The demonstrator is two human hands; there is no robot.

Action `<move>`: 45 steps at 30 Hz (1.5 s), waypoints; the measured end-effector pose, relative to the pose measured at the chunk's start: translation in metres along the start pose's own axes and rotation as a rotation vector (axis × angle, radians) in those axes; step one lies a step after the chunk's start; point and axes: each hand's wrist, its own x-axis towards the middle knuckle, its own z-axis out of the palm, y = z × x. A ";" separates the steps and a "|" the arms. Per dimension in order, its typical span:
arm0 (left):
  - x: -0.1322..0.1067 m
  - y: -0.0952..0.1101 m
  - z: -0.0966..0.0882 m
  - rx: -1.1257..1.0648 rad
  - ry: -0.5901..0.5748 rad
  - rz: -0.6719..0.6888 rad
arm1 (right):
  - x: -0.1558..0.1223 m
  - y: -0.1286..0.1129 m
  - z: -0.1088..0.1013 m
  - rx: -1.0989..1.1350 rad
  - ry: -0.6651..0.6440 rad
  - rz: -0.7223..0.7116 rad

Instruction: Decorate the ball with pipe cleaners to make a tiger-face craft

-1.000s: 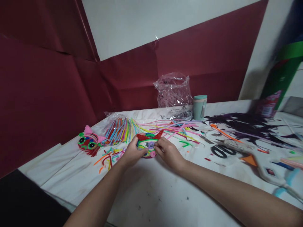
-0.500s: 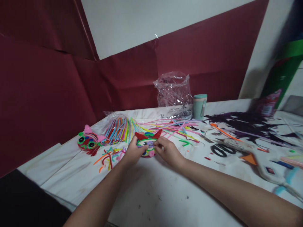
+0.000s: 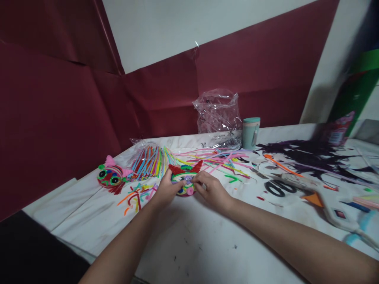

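Head view: hands (image 3: 211, 190) narrow, holding fuzzy round craft face (image 3: 187, 180), pointed red horns (image 3: 196, 167); crinkled bag (image 3: 218, 114) behind.

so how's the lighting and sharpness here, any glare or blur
Head view: dim overall, a soft shadow on the table beneath the right arm; head view: bright glints on the clear plastic bag; head view: glue gun smeared toward the right edge; head view: fine detail on the colourful face between the hands is too small to read

Maroon sheeting (image 3: 251, 75) partly covers the white wall (image 3: 177, 31).
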 end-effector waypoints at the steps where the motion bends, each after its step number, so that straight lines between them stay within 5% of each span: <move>1: 0.000 0.000 0.000 -0.005 -0.002 0.003 | -0.001 0.001 0.001 0.004 0.006 0.013; 6: -0.001 0.000 0.000 -0.045 -0.037 -0.005 | 0.000 0.003 0.003 -0.002 0.052 0.128; 18: -0.001 -0.001 0.003 0.018 0.040 0.021 | -0.001 -0.005 0.002 -0.055 0.046 0.046; 40: -0.003 -0.001 0.009 -0.041 0.001 -0.044 | 0.004 -0.006 0.006 0.084 0.087 0.262; 45: -0.003 0.002 0.008 -0.002 0.010 -0.024 | 0.006 0.000 0.006 0.286 0.065 0.402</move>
